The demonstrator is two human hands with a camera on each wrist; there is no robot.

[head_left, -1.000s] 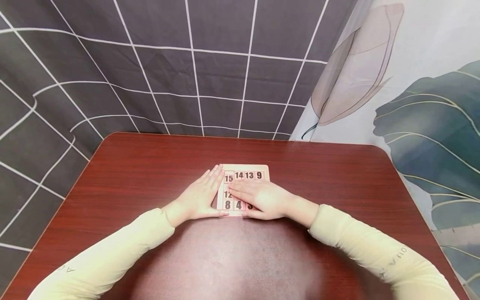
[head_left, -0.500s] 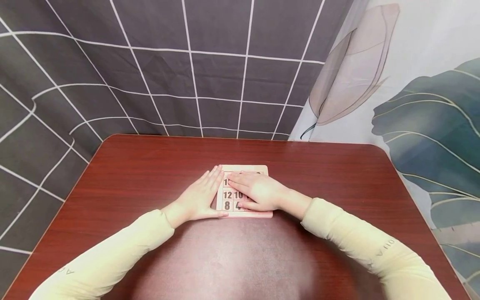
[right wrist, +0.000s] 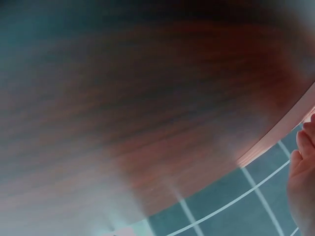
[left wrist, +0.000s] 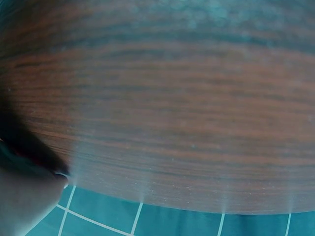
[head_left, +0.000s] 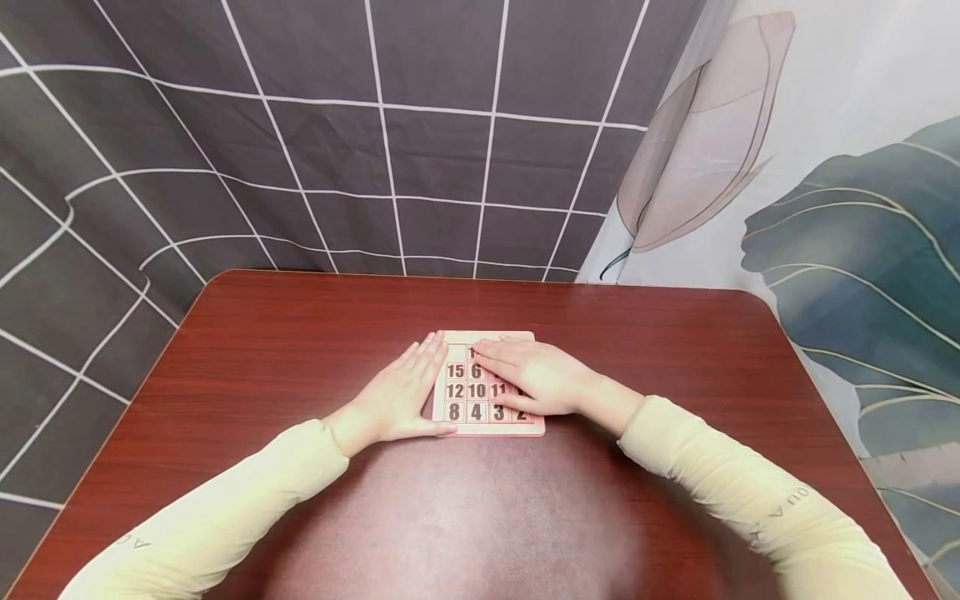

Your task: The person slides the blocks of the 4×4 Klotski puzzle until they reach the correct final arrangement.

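Observation:
A pale number slide puzzle (head_left: 491, 336) lies flat on the table, its square tiles printed with dark numbers. Along its left side rests my left hand (head_left: 401, 390), fingers straight at the edge and thumb stretched along the near left corner. My right hand (head_left: 542, 377) lies over the upper right part, fingertips on the top row and thumb lower down, covering several tiles. Tile 15 (head_left: 456, 372) stands in the second row at the left, below a gap in the top left corner. In the right wrist view, fingers (right wrist: 306, 147) show beside the puzzle's pale edge (right wrist: 275, 135).
The reddish-brown wooden table (head_left: 315, 333) extends around the puzzle on all sides. Behind it hangs a dark grey curtain (head_left: 442, 150) with white grid lines. A pale leaf-patterned curtain (head_left: 855, 217) hangs at the right.
Tile 15 has slid down from the top left corner into the second row, leaving a gap above it. My right hand has moved up the puzzle, then to the right. The left hand keeps its place.

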